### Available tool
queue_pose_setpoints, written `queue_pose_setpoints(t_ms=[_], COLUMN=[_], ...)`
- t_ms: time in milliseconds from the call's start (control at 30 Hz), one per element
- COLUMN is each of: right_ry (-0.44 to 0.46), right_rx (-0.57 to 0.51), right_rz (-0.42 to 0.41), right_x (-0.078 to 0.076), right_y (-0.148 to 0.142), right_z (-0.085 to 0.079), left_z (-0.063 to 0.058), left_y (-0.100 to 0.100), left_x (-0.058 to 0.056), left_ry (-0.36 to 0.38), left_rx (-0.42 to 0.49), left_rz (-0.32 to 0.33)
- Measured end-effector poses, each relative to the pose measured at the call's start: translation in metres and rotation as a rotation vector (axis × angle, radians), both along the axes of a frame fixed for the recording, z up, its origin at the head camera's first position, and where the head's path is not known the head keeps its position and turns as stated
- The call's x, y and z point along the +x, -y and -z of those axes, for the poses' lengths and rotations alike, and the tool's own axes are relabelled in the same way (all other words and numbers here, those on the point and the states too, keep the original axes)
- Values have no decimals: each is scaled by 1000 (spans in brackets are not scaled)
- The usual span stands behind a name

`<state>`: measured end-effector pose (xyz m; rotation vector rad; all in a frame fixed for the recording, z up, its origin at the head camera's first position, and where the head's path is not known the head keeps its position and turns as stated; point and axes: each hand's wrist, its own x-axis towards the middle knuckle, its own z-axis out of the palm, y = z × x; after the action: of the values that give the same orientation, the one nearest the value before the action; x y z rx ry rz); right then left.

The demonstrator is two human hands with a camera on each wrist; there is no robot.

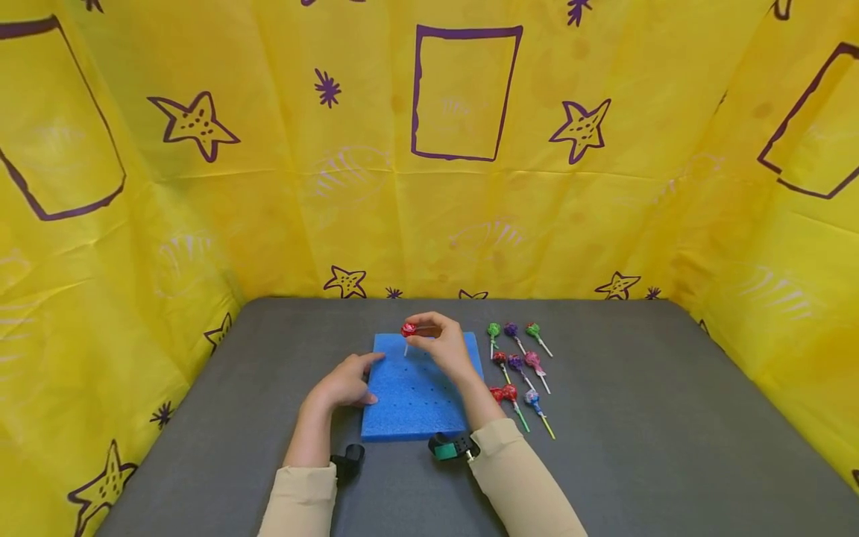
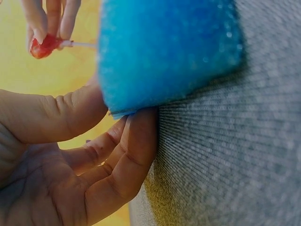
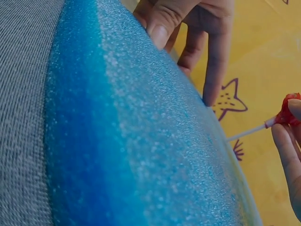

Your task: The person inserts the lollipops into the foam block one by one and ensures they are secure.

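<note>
My right hand [image 1: 439, 344] pinches a red-wrapped lollipop [image 1: 408, 329] by its head, over the far left part of a blue foam board [image 1: 403, 421]. The white stick [image 3: 249, 132] points down, its lower end at the board's top surface in the right wrist view. Rows of small holes mark the board; my right hand hides some of them. At the board's left edge, my left hand [image 1: 347, 380] grips the foam. Its thumb [image 2: 56, 115] lies on top, while other fingers [image 2: 120, 176] bend against the side, close to the table.
Right of the board lie several wrapped lollipops, among them a green one [image 1: 493, 329], a pink one [image 1: 533, 360] and a blue one [image 1: 532, 397]. They rest on a dark grey table [image 1: 624, 418]. A yellow patterned cloth [image 1: 376, 216] surrounds the table's back and sides.
</note>
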<state>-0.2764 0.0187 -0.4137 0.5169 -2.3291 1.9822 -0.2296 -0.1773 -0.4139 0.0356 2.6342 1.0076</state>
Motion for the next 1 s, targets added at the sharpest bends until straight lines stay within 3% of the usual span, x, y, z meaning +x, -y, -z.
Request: queue_pose_setpoints(t_ms=[200, 533, 1000], right_ry=[-24, -9, -15], right_rx=[7, 21, 56], right_rz=[7, 21, -1], right_x=[7, -13, -16], right_y=[0, 2, 2], right_z=[-8, 23, 29], left_z=[0, 0, 1], left_y=[-1, -1, 0], left_x=[0, 0, 0], left_ry=[1, -5, -3], left_rx=[12, 1, -23], left_rz=[1, 9, 8])
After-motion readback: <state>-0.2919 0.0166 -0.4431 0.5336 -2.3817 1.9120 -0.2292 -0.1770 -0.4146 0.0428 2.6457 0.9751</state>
